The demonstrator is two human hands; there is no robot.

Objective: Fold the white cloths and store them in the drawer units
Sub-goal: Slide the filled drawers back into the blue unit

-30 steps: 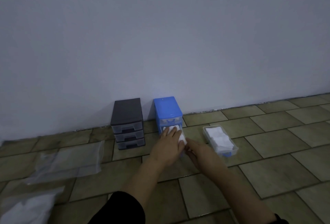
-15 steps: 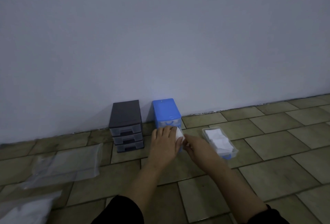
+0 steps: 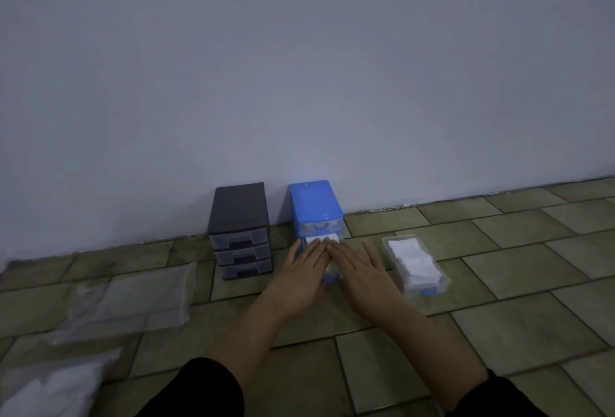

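Note:
A blue drawer unit (image 3: 315, 205) stands against the wall with a lower drawer (image 3: 329, 278) pulled out toward me. A folded white cloth (image 3: 327, 237) lies in that drawer. My left hand (image 3: 301, 275) and my right hand (image 3: 361, 272) lie side by side on top of the cloth, fingers straight, pressing it down. They hide most of the cloth and the drawer. To the left stands a black drawer unit (image 3: 240, 232) with its three drawers pushed in.
A removed clear drawer (image 3: 416, 263) holding folded white cloths sits on the tiled floor right of my hands. A clear plastic bag (image 3: 129, 297) lies at left. Another bag with white cloths (image 3: 46, 390) sits at the bottom left corner.
My right hand has let go of the cloth's edge and come to lie flat next to my left hand on top of the cloth in the blue unit's drawer.

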